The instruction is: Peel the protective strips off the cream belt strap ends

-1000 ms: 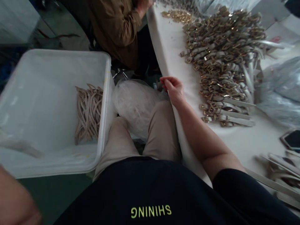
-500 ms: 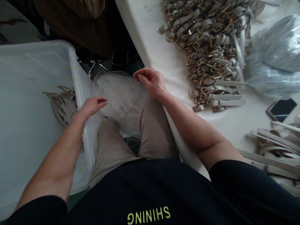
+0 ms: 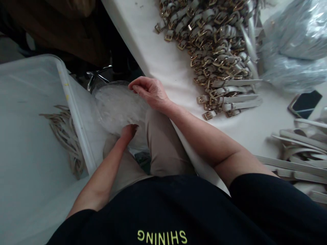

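A clear plastic bag [image 3: 114,105] with whitish contents hangs between my knees. My right hand [image 3: 152,92] is at its upper right rim, thumb and forefinger pinched together on the film. My left hand [image 3: 129,132] is over the lower part of the bag, fingers curled and in shadow; what they hold, if anything, is hidden. Left of the bag stands a large white plastic bin [image 3: 76,126] with a heap of thin pale straps [image 3: 67,139] inside.
On the white-covered table [image 3: 178,78] at right lie many pale buckled straps [image 3: 217,58], a bulky clear plastic package [image 3: 293,47], a dark phone-like object [image 3: 305,104] and a stack of pale straps [image 3: 298,149]. Metal chair legs [image 3: 98,76] show beyond the bag.
My left hand has moved right, from beside the bin's rim to over the bag. My right hand stays pinched at the bag's rim. The view has shifted slightly.
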A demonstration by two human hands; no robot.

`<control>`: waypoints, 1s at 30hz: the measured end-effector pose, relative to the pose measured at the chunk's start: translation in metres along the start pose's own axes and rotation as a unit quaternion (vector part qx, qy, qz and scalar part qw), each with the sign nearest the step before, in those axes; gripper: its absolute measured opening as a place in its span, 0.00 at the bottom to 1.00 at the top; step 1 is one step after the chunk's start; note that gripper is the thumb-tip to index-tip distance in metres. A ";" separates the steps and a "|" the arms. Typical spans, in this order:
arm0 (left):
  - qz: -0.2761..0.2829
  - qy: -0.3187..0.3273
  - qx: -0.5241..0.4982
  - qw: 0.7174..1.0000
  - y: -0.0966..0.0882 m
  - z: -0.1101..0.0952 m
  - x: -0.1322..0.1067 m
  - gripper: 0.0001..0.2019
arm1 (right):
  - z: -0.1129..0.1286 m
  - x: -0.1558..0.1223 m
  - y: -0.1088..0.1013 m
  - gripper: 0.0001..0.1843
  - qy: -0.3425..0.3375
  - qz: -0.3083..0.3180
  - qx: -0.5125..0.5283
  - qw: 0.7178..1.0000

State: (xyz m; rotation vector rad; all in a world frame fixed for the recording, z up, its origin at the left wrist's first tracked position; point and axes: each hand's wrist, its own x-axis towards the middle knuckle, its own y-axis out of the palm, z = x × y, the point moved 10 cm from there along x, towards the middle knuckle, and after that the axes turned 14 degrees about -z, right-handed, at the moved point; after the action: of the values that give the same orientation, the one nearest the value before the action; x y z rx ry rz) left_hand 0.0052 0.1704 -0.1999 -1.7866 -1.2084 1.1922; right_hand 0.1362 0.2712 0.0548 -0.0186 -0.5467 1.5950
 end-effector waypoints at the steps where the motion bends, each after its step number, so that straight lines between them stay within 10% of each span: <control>1: -0.018 -0.002 -0.008 1.000 -0.012 0.003 -0.004 0.19 | 0.000 0.001 0.001 0.11 -0.005 0.000 0.000 1.000; 4: -0.118 -0.035 -0.154 0.980 -0.061 0.013 -0.020 0.17 | -0.003 0.002 0.004 0.12 -0.010 0.002 -0.001 1.000; 8: -0.249 -0.100 -0.461 0.846 -0.127 0.026 -0.050 0.25 | -0.002 0.002 0.006 0.11 0.000 0.006 0.006 1.000; 12: -0.346 -0.069 -0.526 0.774 -0.195 0.016 -0.079 0.26 | -0.004 -0.012 0.023 0.09 0.117 0.110 0.091 0.983; 17: -0.447 0.040 -0.480 0.753 -0.265 -0.019 -0.116 0.22 | 0.022 -0.093 0.071 0.37 0.324 0.425 0.221 0.816; 23: -0.480 0.207 -0.219 0.824 -0.284 -0.085 -0.159 0.17 | 0.051 -0.123 0.100 0.43 0.443 0.390 0.375 0.715; 30: -0.446 0.362 -0.118 0.810 -0.263 -0.138 -0.204 0.13 | 0.026 -0.092 0.081 0.17 0.448 0.173 0.359 0.800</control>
State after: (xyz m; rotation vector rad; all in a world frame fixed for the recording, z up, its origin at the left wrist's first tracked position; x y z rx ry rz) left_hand 0.0149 0.0679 0.1453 -1.3001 -1.4452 -0.1906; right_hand 0.0628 0.1756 0.0201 -0.3017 0.8604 1.8304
